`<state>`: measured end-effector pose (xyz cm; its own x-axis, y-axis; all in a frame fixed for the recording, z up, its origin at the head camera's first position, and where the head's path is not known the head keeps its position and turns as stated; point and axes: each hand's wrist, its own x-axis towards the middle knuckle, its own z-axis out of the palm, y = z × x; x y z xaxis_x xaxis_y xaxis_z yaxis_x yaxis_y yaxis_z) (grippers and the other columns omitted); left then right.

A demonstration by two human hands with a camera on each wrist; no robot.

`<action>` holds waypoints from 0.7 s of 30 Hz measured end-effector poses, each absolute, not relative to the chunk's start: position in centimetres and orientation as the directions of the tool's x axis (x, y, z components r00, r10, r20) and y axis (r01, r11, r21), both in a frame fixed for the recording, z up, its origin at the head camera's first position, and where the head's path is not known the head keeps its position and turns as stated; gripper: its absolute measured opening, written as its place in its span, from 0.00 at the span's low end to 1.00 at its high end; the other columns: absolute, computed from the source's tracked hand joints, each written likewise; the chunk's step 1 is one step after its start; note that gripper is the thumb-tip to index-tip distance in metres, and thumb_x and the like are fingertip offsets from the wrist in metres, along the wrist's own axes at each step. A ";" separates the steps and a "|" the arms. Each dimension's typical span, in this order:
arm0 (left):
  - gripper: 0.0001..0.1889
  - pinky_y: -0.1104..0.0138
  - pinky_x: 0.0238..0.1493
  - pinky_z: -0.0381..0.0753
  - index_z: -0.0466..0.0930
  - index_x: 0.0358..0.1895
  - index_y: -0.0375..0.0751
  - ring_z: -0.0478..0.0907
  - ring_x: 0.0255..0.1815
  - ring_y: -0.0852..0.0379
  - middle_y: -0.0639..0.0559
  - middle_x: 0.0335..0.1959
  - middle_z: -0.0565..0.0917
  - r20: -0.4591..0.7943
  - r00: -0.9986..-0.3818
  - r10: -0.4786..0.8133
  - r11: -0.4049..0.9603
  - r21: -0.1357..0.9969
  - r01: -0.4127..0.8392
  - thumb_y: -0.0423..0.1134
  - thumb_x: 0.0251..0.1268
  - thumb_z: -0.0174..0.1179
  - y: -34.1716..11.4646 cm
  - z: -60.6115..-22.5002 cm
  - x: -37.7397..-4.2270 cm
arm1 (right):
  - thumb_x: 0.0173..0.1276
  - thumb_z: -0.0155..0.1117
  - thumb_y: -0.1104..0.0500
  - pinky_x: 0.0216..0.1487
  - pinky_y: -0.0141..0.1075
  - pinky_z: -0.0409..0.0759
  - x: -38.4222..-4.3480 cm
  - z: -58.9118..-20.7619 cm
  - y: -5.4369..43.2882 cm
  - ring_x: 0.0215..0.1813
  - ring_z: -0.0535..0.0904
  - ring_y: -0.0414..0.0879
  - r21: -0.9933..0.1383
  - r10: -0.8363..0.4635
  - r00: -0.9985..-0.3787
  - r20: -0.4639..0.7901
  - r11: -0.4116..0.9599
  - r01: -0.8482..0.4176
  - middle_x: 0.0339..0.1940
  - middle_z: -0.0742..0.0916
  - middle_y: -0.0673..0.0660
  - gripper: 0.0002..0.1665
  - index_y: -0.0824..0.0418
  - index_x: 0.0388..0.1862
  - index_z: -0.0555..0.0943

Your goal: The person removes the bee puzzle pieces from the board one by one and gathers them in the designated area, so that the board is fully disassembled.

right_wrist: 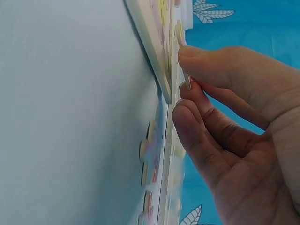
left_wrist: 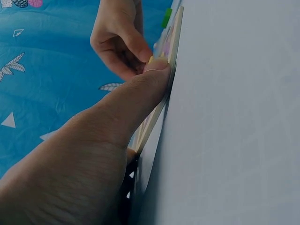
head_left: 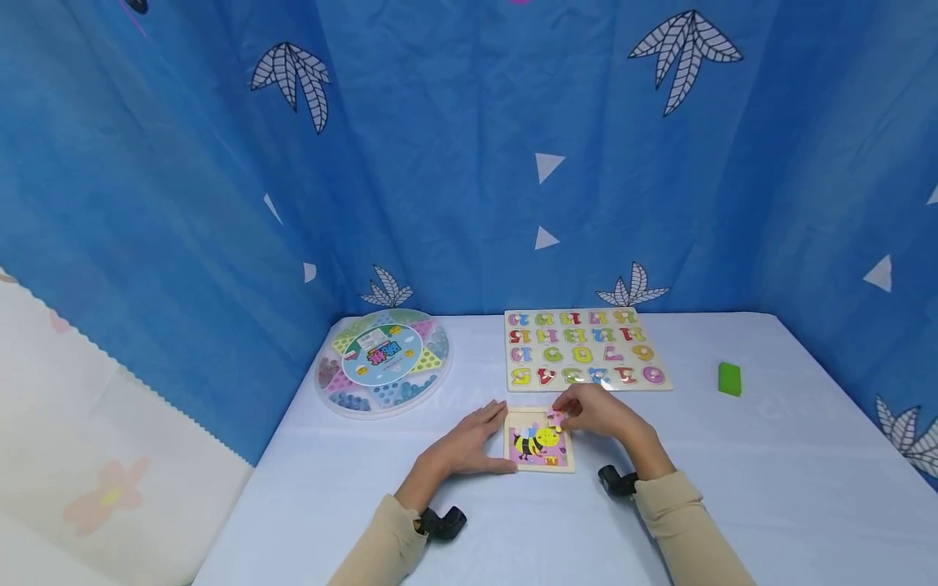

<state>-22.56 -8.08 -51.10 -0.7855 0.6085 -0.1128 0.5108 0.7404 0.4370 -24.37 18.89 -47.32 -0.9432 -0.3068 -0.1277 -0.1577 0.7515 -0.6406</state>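
Note:
A small square wooden jigsaw puzzle with a bee picture [head_left: 539, 449] lies on the table in the head view. My left hand [head_left: 475, 443] spans its left side, fingers straight near the far corner and the thumb on the near edge. In the left wrist view the thumb [left_wrist: 136, 96] rests along the board's rim. My right hand [head_left: 597, 409] is over the puzzle's far right corner. Between thumb and fingers it pinches a small pink and yellow puzzle piece [right_wrist: 183, 56], tilted on edge above the board in the right wrist view.
Behind the puzzle lies a wooden number board [head_left: 586, 350] with colourful numerals. To the far left is a round, star-patterned game case [head_left: 383, 364] with coloured pieces. A green block [head_left: 729, 379] sits at the right. Blue curtain [head_left: 476, 163] hangs along the table's back edge.

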 end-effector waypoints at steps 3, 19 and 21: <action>0.55 0.54 0.78 0.56 0.48 0.79 0.47 0.45 0.82 0.53 0.56 0.81 0.49 -0.113 -0.788 0.605 0.741 0.443 0.505 0.72 0.54 0.59 -8.1 -51.2 -22.5 | 0.54 0.76 0.64 0.47 0.39 0.84 -24.1 -47.1 19.4 0.38 0.78 0.42 -0.635 -0.314 -0.942 -0.121 0.753 -0.170 0.36 0.85 0.49 0.15 0.59 0.42 0.86; 0.55 0.53 0.78 0.54 0.47 0.79 0.47 0.44 0.82 0.54 0.54 0.81 0.48 -0.136 -0.790 0.598 0.739 0.474 0.478 0.71 0.53 0.61 -8.0 -51.0 -22.6 | 0.55 0.75 0.63 0.40 0.33 0.80 -23.7 -47.2 23.2 0.36 0.76 0.43 -0.634 -0.291 -0.950 -0.117 0.758 -0.154 0.35 0.85 0.50 0.16 0.61 0.44 0.86; 0.55 0.54 0.78 0.54 0.47 0.79 0.47 0.44 0.82 0.54 0.54 0.81 0.48 -0.139 -0.790 0.597 0.741 0.471 0.478 0.71 0.53 0.61 -8.0 -51.0 -22.6 | 0.55 0.75 0.63 0.40 0.33 0.81 -23.6 -47.2 23.6 0.36 0.76 0.43 -0.632 -0.295 -0.949 -0.111 0.758 -0.162 0.35 0.85 0.51 0.17 0.62 0.44 0.85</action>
